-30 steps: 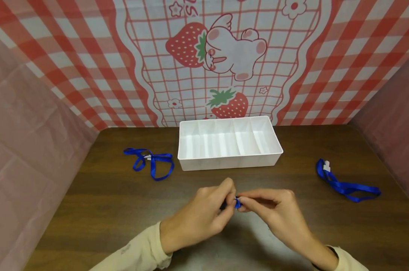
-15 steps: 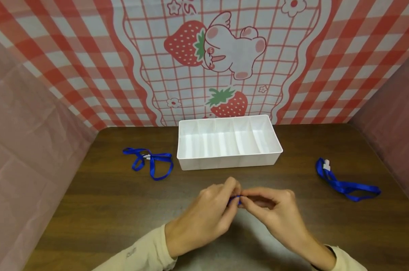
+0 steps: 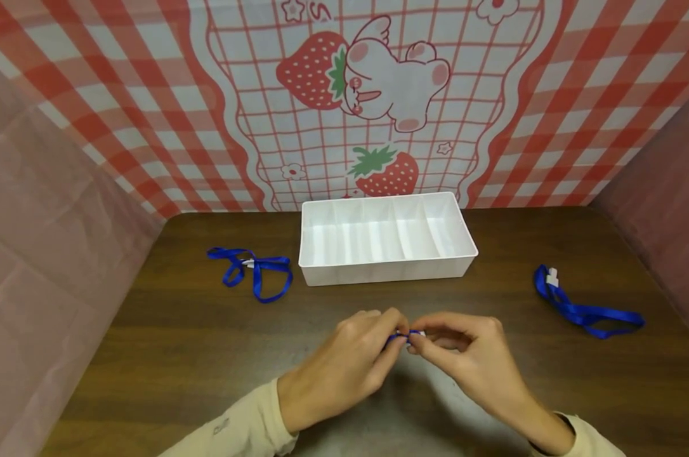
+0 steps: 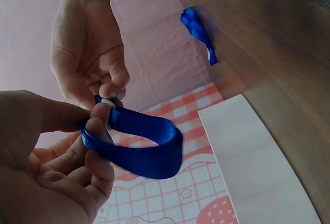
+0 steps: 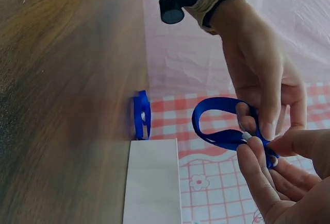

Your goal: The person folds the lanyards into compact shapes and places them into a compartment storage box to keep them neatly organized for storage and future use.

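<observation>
Blue ribbon [image 4: 154,162] sits pinched in the fingertips of my left hand [image 3: 353,355] and right hand [image 3: 476,360], neither clearly nearer; its loop hangs below them toward the table [image 3: 207,362], this side of the white tray [image 3: 387,273].

A wooden tabletop [image 3: 167,330] is softly lit in the head view, its lower middle washed by pale glare, with a shadow cast between the left hand [image 3: 350,362] and right hand [image 3: 478,362]. Dimmer, hazier tones are recorded in both wrist views, the tabletop blurred.
</observation>
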Demonstrator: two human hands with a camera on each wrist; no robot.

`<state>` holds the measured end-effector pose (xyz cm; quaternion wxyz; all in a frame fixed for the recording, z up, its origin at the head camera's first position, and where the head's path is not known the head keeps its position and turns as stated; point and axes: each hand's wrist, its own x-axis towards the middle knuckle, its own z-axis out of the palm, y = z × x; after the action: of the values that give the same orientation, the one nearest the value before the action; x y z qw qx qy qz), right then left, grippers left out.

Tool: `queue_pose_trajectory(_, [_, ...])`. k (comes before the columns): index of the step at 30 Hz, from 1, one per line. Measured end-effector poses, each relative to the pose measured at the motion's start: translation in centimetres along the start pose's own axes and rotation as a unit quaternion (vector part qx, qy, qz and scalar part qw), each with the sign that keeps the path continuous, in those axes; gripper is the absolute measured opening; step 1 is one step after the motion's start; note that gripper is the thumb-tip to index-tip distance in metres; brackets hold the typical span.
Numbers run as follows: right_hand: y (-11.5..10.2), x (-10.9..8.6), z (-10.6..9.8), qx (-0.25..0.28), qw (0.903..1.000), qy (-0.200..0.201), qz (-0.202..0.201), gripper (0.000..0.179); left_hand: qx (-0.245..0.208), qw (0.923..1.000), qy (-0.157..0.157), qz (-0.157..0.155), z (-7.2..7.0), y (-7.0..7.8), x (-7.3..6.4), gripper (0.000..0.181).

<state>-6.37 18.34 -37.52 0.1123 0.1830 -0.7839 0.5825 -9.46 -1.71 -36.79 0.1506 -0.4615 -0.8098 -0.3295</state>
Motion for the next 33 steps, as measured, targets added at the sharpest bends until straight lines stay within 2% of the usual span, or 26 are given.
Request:
queue_pose_trajectory(5, [-0.3,-0.1,-0.6,0.002,1.0000,-0.006,0.005,0.015,0.021,0.9997,0.008,0.010,-0.2,-0.2,-0.3,0.015])
queue_pose_trajectory(10, [-0.6,-0.2,-1.3,-0.004,0.9999,-0.007,0.014,0.015,0.029,0.9996,0.002,0.005,-0.6,-0.4,-0.9,0.016])
queue_pose_trajectory(19, [-0.5,-0.4,-1.8,-0.006,0.9991,-0.020,0.037,0.014,0.057,0.9980,0.004,0.028,-1.2,-0.6,-1.9,0.006])
queue_pose_trajectory(29, [-0.3,-0.8,-1.9,-0.003,0.9984,-0.039,0.040,0.014,-0.012,0.9998,-0.011,-0.011,-1.7,-0.6,-3.0,0.009])
queue_pose_trajectory(33, [-0.2,-0.9,-2.0,0.009,0.9980,-0.051,0.037,0.015,-0.024,0.9996,-0.006,-0.014,-2.0,-0.6,-3.4,0.009])
